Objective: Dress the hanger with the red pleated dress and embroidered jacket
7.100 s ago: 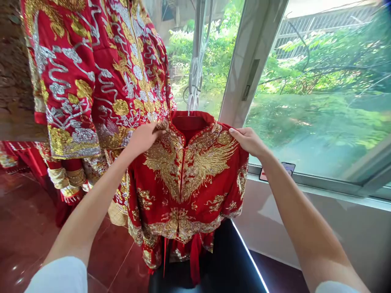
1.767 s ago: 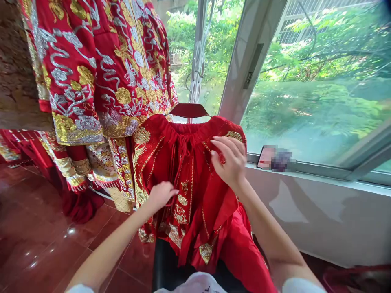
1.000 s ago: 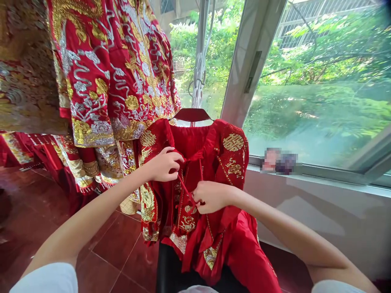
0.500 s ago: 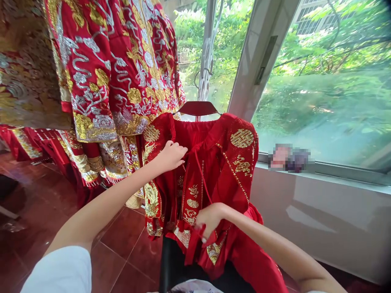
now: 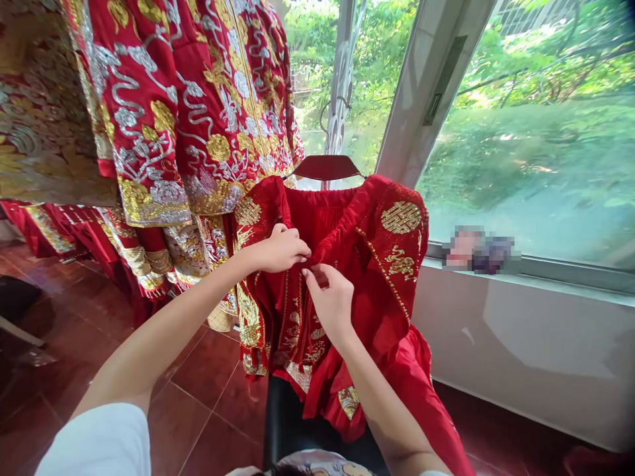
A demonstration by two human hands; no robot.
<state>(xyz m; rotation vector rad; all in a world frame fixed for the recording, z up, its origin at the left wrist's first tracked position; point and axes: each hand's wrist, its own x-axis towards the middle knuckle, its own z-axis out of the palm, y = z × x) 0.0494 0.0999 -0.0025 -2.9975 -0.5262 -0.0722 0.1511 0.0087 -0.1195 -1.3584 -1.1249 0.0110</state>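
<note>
A red jacket [image 5: 367, 277] with gold embroidery and beaded trim hangs in front of me on a dark red hanger [image 5: 327, 168], its front parted at the neck. My left hand [image 5: 284, 250] is closed in a pinch at the gathered neckline, on the thin red cord there. Just below and to the right, my right hand [image 5: 333, 297] pinches the same cord, thumb and forefinger close to my left fingertips. The cord itself is mostly hidden by the fingers. Red cloth [image 5: 411, 377] drapes down beside the jacket's lower right.
Heavily embroidered red, gold and silver jackets [image 5: 218, 119] hang at left, close to my left arm. A black seat [image 5: 285, 423] is under the jacket's hem. Behind stand a window frame [image 5: 421, 99] and a sill with a blurred-out item [image 5: 479, 250]. The floor [image 5: 198, 410] is red tile.
My right hand has risen from the jacket's lower front to the neckline, meeting my left hand. The left hand stays at the collar. The long cord no longer hangs stretched downward.
</note>
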